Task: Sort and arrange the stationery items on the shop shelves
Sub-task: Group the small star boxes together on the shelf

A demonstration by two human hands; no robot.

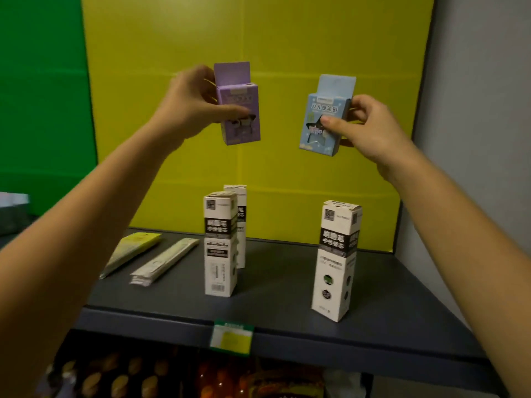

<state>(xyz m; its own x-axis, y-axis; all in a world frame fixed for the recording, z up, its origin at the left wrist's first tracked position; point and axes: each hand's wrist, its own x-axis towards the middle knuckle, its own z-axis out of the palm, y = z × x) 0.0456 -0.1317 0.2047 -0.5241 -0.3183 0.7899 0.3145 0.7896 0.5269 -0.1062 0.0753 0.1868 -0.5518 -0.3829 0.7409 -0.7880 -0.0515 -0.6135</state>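
Note:
My left hand (191,100) holds a small purple box (240,110) up in the air, thumb across its front. My right hand (366,126) holds a small light-blue box (324,116) at about the same height, to the right. Both boxes hang well above the dark grey shelf (281,285). On the shelf stand three tall white pen boxes: one at the centre front (220,245), one just behind it (240,225), one to the right (337,259).
Two flat packets lie on the shelf's left part, a yellowish one (129,251) and a white one (163,261). A yellow back panel (287,67) rises behind. A green-yellow price tag (232,337) is on the shelf edge. Goods fill the shelf below (172,374).

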